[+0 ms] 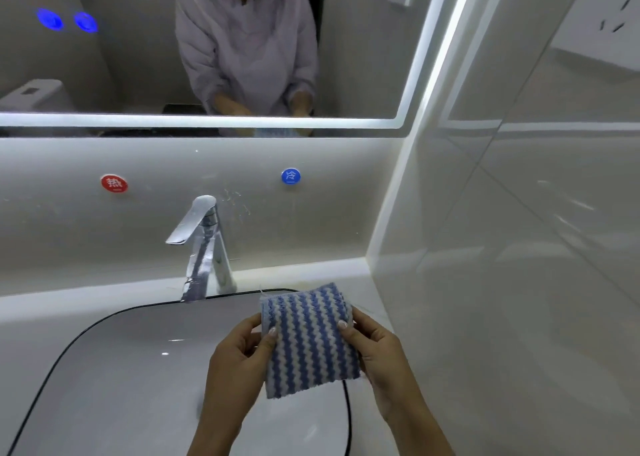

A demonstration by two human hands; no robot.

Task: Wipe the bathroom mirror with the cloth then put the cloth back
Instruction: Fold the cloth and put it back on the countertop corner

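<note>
both hands, left and right, pinch the folded cloth by its side edges over the sink, mirror straight up ahead.

the cloth hides the fingers of both the left hand and the right hand behind it. both forearms run off the bottom edge. the sink is cut at the bottom-left corner. the mirror reflection is blurred.

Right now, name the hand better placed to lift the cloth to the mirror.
Right hand, probably: both hands grip the cloth, yet the left hand sits behind the faucet.
</note>
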